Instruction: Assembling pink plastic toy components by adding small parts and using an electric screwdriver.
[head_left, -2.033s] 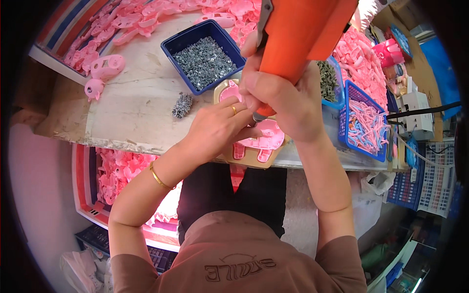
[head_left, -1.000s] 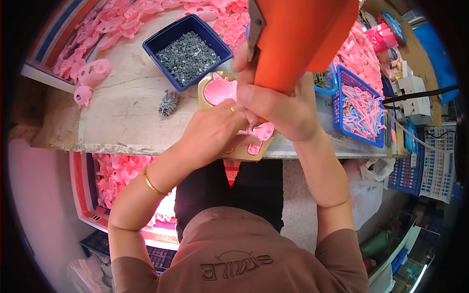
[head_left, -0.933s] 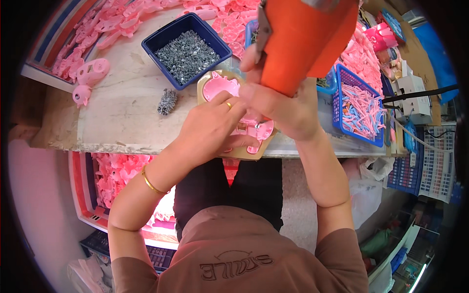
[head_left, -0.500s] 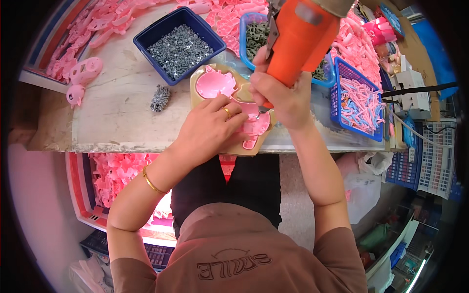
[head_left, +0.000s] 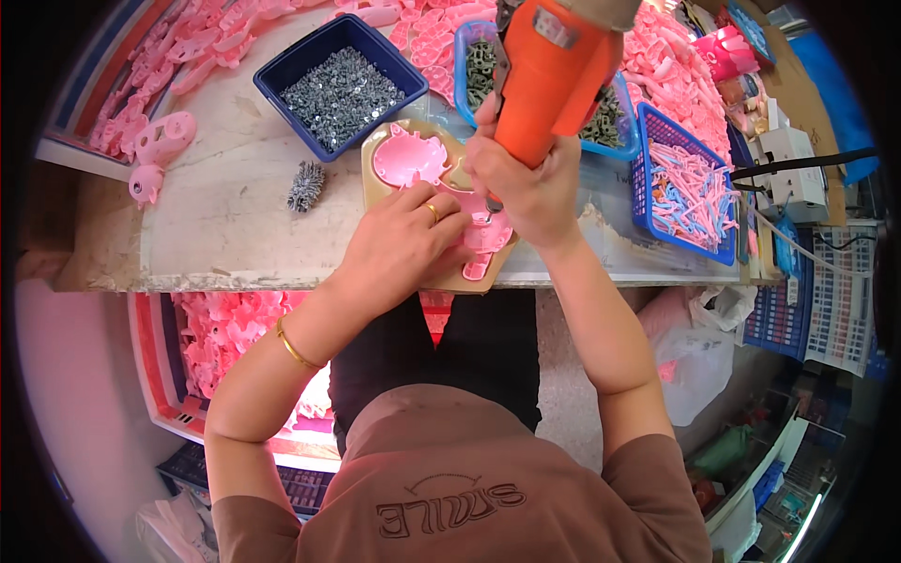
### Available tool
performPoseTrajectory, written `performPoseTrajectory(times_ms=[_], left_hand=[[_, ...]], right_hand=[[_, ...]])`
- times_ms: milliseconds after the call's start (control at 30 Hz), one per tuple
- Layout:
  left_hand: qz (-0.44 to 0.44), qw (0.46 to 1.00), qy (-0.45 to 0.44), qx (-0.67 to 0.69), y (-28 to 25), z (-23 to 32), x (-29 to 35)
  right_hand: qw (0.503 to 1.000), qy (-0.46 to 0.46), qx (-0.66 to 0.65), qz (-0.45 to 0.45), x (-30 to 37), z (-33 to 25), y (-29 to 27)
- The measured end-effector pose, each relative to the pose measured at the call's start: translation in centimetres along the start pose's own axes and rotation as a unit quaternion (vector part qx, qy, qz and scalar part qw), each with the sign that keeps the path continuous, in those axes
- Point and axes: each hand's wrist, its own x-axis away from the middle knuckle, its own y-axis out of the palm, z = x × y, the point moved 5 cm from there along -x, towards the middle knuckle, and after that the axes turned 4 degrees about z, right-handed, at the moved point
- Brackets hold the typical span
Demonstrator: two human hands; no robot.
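A pink plastic shell (head_left: 405, 158) in an animal-like shape lies, hollow side up, in a tan holding block (head_left: 376, 194) at the table's front edge. Across its middle rests my left hand (head_left: 399, 239), fingers bent and closed against the shell, with some fingertips hidden. My right hand (head_left: 530, 188) is wrapped round an orange electric screwdriver (head_left: 540, 89), tilted with its bit down at the shell's right part. Whether a screw sits under the bit is too small to tell. Left of the block lies a spiky clump of screws (head_left: 306, 186).
A dark blue tub (head_left: 282, 101) of small screws stands behind the block. Light blue trays (head_left: 462, 70) hold dark green-grey parts. At right is a blue basket (head_left: 642, 202) of pink and blue pieces. Pink parts (head_left: 202, 42) are heaped along the back; two pink pieces (head_left: 164, 141) lie left.
The screwdriver and my right hand have shifted slightly left, the bit still at the shell's right part. My left hand stays on the shell.
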Motion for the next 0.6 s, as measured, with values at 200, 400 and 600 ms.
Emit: performPoseTrajectory(times_ms=[200,400,600], left_hand=[[0.021,0.998,-0.038,0.034,-1.1,0.2,0.2],[0.053,0.995,-0.087,-0.011,-2.8,-0.4,3.3],[0.042,0.994,-0.101,-0.013,-1.5,0.5,3.7]], right_hand=[[0.996,-0.031,0.035,-0.078,-1.5,-2.1,0.8],[0.985,-0.115,0.104,-0.073,-3.6,-9.0,4.9],[0.906,-0.337,0.254,-0.004,-6.6,-17.2,-0.7]])
